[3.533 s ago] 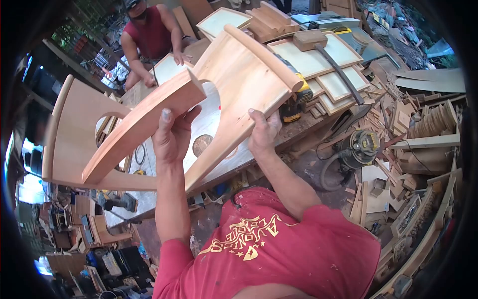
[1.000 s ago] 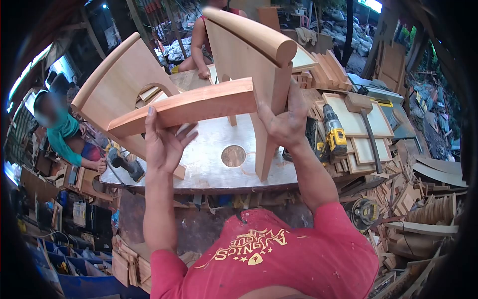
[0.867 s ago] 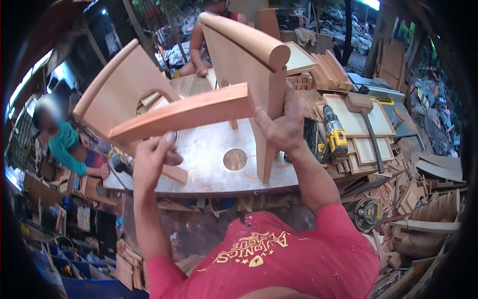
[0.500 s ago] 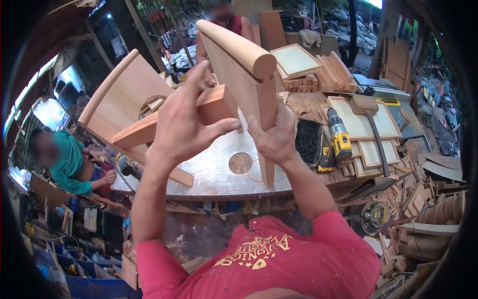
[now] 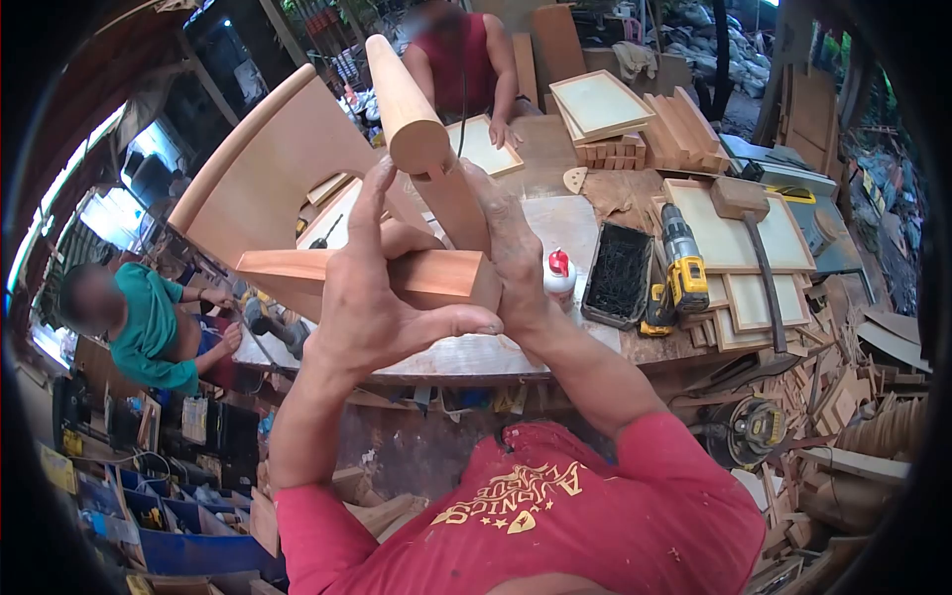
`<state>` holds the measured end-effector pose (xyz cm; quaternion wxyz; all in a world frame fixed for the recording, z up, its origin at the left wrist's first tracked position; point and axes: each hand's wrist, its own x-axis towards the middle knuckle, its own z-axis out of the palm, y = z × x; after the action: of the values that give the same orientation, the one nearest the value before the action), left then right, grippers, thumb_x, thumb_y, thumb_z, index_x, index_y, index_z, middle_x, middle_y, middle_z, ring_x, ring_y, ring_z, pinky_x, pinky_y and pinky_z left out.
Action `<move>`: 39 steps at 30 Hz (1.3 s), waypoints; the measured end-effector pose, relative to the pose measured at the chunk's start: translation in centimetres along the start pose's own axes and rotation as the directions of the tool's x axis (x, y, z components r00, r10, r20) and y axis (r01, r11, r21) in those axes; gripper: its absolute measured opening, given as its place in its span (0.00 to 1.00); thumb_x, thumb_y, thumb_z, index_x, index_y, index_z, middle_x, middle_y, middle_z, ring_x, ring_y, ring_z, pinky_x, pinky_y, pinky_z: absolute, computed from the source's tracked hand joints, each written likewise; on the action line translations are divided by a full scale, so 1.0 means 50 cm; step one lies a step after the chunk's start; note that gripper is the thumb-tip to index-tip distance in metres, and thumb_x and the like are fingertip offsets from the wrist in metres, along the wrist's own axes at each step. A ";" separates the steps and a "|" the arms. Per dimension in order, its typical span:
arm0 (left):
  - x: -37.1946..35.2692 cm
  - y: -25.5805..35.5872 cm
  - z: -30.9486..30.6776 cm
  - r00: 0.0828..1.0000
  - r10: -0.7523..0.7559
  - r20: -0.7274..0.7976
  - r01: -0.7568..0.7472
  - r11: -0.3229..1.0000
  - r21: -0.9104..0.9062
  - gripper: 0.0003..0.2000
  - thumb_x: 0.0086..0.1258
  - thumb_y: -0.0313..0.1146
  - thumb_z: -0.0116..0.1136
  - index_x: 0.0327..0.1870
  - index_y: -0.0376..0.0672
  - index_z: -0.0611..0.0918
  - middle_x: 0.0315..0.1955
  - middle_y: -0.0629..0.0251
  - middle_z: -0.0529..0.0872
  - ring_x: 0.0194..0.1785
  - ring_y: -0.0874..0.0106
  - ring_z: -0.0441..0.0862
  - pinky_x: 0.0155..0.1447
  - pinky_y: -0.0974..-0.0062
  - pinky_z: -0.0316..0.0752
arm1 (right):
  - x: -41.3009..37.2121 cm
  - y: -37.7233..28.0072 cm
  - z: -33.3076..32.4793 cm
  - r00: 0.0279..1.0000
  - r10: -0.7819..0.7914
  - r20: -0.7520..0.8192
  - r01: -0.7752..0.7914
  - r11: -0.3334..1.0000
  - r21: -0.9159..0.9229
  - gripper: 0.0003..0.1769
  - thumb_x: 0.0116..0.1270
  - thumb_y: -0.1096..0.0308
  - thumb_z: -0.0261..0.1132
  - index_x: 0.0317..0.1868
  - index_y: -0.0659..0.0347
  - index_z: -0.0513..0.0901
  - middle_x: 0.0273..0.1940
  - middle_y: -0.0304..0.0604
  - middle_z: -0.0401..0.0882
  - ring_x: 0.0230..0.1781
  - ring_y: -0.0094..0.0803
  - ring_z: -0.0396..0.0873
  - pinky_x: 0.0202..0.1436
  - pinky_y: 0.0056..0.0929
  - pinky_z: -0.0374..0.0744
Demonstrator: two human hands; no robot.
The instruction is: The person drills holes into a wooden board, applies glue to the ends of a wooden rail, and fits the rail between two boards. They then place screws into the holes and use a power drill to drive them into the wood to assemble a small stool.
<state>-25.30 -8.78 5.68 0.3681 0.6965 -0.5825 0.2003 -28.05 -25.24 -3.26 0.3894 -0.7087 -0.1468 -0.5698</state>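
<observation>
Fingers [image 5: 372,210] of the left hand [image 5: 382,307] are splaying open against the curved rail [image 5: 293,268], while the right hand [image 5: 513,256] is gripping the upright panel [image 5: 462,206] above the workbench's [image 5: 543,224] near edge.

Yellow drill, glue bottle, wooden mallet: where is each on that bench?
Yellow drill [image 5: 690,282]: head view, on its yellow body.
Glue bottle [image 5: 561,285]: head view, on its white body.
Wooden mallet [image 5: 739,196]: head view, on its head.

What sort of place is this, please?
Most likely a woodworking or furniture workshop. A wooden furniture frame is held over a workbench, a cordless drill lies beside framed wooden panels, and wood offcuts are piled on the right.
</observation>
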 end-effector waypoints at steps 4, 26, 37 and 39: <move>-0.006 -0.023 -0.013 0.991 -0.019 -0.135 0.010 0.998 -0.063 0.74 0.40 0.58 0.85 0.81 0.34 0.41 0.34 0.54 0.89 0.41 0.64 0.90 0.45 0.69 0.84 | 0.002 -0.019 0.012 0.996 -0.091 0.002 0.091 0.996 -0.018 0.54 0.55 0.55 0.80 0.76 0.69 0.62 0.66 0.66 0.72 0.62 0.63 0.75 0.65 0.54 0.76; 0.022 0.018 -0.006 0.882 -0.210 -0.423 0.150 0.974 -0.170 0.22 0.79 0.33 0.58 0.71 0.37 0.73 0.50 0.59 0.85 0.50 0.77 0.81 0.55 0.79 0.75 | -0.221 0.031 -0.062 0.914 0.402 0.063 -0.400 0.860 0.316 0.32 0.68 0.62 0.69 0.67 0.71 0.73 0.58 0.54 0.76 0.59 0.48 0.78 0.65 0.45 0.77; 0.013 0.004 -0.011 0.859 -0.210 -0.468 0.192 0.978 -0.087 0.23 0.79 0.35 0.56 0.70 0.35 0.73 0.65 0.55 0.77 0.62 0.69 0.79 0.66 0.71 0.74 | -0.444 0.299 -0.104 -0.201 0.875 0.440 -0.110 -0.467 0.877 0.47 0.67 0.36 0.63 0.72 0.64 0.60 0.62 0.62 0.68 0.58 0.58 0.77 0.59 0.53 0.84; 0.012 0.005 -0.019 0.888 -0.195 -0.417 0.171 0.981 -0.094 0.22 0.79 0.33 0.56 0.70 0.35 0.72 0.64 0.57 0.78 0.60 0.72 0.79 0.63 0.75 0.74 | -0.447 0.339 -0.080 -0.203 0.888 0.412 -0.051 -0.430 0.901 0.47 0.67 0.35 0.63 0.71 0.62 0.61 0.63 0.63 0.67 0.58 0.60 0.76 0.60 0.53 0.83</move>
<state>-25.24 -8.46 6.79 0.5222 0.6776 -0.4255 0.2952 -26.63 -33.93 -30.19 0.9456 0.0834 0.2767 -0.1492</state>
